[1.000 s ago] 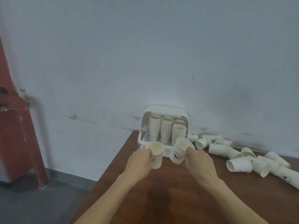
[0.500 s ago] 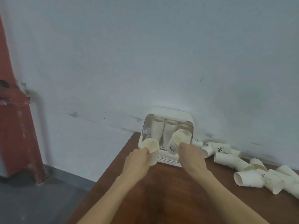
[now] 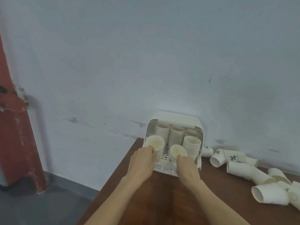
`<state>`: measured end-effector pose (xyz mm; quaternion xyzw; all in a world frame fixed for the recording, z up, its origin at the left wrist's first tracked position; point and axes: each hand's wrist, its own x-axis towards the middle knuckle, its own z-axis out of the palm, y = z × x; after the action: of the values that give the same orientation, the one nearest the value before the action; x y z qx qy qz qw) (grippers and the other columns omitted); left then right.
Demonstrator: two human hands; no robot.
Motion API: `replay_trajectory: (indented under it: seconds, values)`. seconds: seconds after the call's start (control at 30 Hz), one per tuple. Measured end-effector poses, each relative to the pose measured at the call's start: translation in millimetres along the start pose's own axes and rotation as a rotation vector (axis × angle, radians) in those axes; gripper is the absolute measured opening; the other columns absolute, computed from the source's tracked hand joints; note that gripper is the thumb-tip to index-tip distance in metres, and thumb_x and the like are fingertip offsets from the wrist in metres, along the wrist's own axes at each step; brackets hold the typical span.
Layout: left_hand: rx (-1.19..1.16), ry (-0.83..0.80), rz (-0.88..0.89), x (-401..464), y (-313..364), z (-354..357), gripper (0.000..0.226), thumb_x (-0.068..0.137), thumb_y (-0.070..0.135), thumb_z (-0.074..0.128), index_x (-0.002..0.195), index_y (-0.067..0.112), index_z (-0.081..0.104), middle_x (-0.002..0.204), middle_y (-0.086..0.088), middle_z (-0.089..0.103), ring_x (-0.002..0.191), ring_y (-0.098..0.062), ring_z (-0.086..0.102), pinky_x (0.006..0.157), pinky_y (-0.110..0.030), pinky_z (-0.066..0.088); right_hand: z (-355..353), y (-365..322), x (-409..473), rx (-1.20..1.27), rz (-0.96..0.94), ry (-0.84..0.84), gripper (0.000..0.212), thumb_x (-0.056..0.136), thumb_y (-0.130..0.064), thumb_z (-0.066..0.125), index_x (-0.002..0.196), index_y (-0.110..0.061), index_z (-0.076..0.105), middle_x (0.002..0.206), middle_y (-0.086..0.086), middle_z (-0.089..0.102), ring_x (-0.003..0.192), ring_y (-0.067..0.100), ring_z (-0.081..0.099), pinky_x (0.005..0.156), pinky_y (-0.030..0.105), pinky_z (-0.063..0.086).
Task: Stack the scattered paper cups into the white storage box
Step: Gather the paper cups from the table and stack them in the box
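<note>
The white storage box (image 3: 177, 116) stands open at the back of the brown table, against the wall. Inside it are upright stacks of paper cups (image 3: 191, 145), several of them. My left hand (image 3: 142, 161) grips a paper cup (image 3: 155, 142) by its rim at the box's front left. My right hand (image 3: 186, 164) holds a second paper cup (image 3: 178, 151) just left of the front right stack, over the box's slotted floor. Both cups show their open mouths to me.
Several loose paper cups (image 3: 240, 168) lie on their sides along the wall to the right of the box. The table's left edge (image 3: 123, 161) drops to a grey floor. A red pipe (image 3: 13, 127) stands at the far left.
Both hands have carried their cups forward from in front of the box into its opening. My view has shifted closer and a little left.
</note>
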<state>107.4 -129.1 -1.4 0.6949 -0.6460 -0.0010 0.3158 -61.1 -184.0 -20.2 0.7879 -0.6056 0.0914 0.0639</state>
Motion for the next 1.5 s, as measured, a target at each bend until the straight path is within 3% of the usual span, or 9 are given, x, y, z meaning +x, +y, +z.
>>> replay_trajectory:
  seconds: [0.2, 0.37, 0.53, 0.87, 1.07, 1.27, 1.5]
  values:
    - [0.013, 0.033, -0.01, 35.1, -2.5, 17.2, 0.013, 0.092, 0.012, 0.043, 0.092, 0.016, 0.055, 0.093, -0.006, 0.064, 0.085, -0.032, 0.058, 0.069, -0.04, 0.046, 9.0, 4.0, 14.6, -0.079, -0.053, -0.018, 0.027, 0.092, 0.0, 0.04, 0.114, -0.009, 0.052, 0.113, 0.009, 0.061, 0.101, 0.029, 0.062, 0.072, 0.035, 0.044]
    - [0.11, 0.027, 0.014, 55.0, -10.4, 38.7, 0.016, 0.094, 0.012, 0.041, 0.094, 0.02, 0.055, 0.095, -0.002, 0.063, 0.091, -0.025, 0.053, 0.078, -0.038, 0.034, 9.5, 9.3, 25.3, -0.1, -0.132, -0.042, 0.025, 0.092, -0.002, 0.041, 0.113, -0.007, 0.054, 0.113, 0.012, 0.061, 0.103, 0.03, 0.06, 0.069, 0.033, 0.036]
    - [0.056, -0.069, -0.028, 63.3, -15.9, 57.2, 0.015, 0.097, 0.017, 0.041, 0.098, 0.013, 0.055, 0.1, -0.008, 0.063, 0.091, -0.03, 0.059, 0.067, -0.036, 0.042, 12.3, 16.6, 32.1, -0.064, -0.133, -0.044, 0.027, 0.091, -0.002, 0.041, 0.11, -0.007, 0.059, 0.111, 0.014, 0.064, 0.102, 0.032, 0.06, 0.074, 0.038, 0.044]
    - [0.144, -0.115, -0.011, 61.6, -18.7, 78.3, 0.021, 0.101, 0.022, 0.039, 0.109, 0.014, 0.056, 0.107, -0.008, 0.062, 0.098, -0.032, 0.059, 0.068, -0.034, 0.038, 19.8, 20.0, 36.8, -0.043, -0.15, -0.004, 0.03, 0.088, -0.001, 0.041, 0.111, -0.007, 0.06, 0.106, 0.016, 0.065, 0.098, 0.035, 0.06, 0.067, 0.037, 0.039]
    - [0.246, -0.163, -0.024, 65.0, -18.5, 80.9, 0.025, 0.098, 0.013, 0.042, 0.118, 0.012, 0.056, 0.113, -0.011, 0.063, 0.103, -0.034, 0.059, 0.076, -0.039, 0.046, 22.5, 20.3, 37.4, -0.049, -0.149, 0.005, 0.027, 0.087, -0.003, 0.04, 0.105, -0.008, 0.06, 0.103, 0.014, 0.065, 0.096, 0.033, 0.061, 0.064, 0.034, 0.035]
    - [0.183, -0.201, -0.04, 68.9, -21.0, 79.5, 0.032, 0.096, 0.013, 0.039, 0.125, 0.02, 0.051, 0.115, -0.012, 0.063, 0.104, -0.035, 0.056, 0.076, -0.036, 0.042, 26.5, 22.2, 38.2, -0.028, -0.159, 0.027, 0.033, 0.087, -0.003, 0.041, 0.115, -0.011, 0.057, 0.105, 0.013, 0.065, 0.097, 0.032, 0.061, 0.068, 0.036, 0.04]
    - [0.127, -0.172, -0.046, 70.6, -27.3, 84.2, 0.028, 0.095, 0.014, 0.04, 0.118, 0.022, 0.054, 0.11, -0.012, 0.064, 0.098, -0.036, 0.056, 0.073, -0.035, 0.039, 26.6, 20.8, 36.7, 0.003, -0.153, 0.04, 0.036, 0.087, -0.002, 0.041, 0.119, -0.012, 0.054, 0.106, 0.012, 0.065, 0.098, 0.032, 0.06, 0.066, 0.036, 0.037]
